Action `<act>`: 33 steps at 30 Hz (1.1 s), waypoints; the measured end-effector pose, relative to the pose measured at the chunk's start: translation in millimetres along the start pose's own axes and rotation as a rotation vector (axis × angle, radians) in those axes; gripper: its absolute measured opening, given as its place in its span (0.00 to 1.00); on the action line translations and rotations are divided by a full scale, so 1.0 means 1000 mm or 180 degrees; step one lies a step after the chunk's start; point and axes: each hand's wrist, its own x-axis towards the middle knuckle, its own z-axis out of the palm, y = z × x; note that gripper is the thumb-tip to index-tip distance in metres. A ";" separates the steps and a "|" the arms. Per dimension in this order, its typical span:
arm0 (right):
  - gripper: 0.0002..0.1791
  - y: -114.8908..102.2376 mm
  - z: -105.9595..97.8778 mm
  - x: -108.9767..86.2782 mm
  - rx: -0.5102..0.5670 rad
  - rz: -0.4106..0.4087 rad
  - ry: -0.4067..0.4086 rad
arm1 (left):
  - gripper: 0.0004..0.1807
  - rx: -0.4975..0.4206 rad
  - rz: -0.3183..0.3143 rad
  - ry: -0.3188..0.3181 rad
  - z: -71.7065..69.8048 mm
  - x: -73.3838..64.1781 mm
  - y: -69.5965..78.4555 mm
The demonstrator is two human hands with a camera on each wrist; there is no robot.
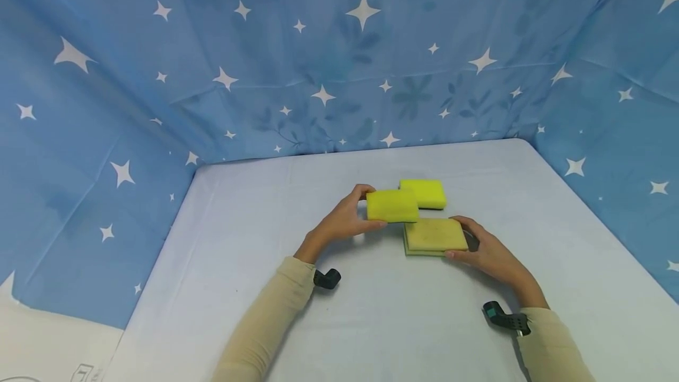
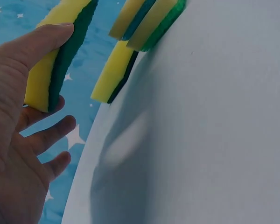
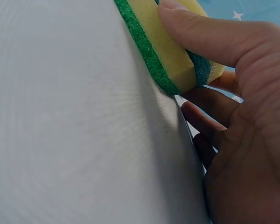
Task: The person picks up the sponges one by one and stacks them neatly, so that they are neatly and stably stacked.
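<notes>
Between thumb and fingers, my left hand holds a bright yellow sponge with a dark green scouring side facing down, raised above the table. My right hand pinches the upper sponge of a two-high stack; it is paler yellow with a blue-green scouring layer. Directly beneath it lies the lower sponge, yellow over bright green, on the cloth. Another bright yellow sponge rests on the table behind the stack, partly covered by the held one in the head view.
A white cloth covers the table. Blue curtains with white stars stand along the back and both sides. Dark wrist cameras are strapped at both sleeves. Pale material with printed marks shows at the lower left.
</notes>
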 end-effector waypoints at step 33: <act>0.58 -0.003 0.001 0.000 -0.0022 -0.0001 -0.0006 | 0.47 0.0668 0.0280 -0.0072 0.059 0.019 0.037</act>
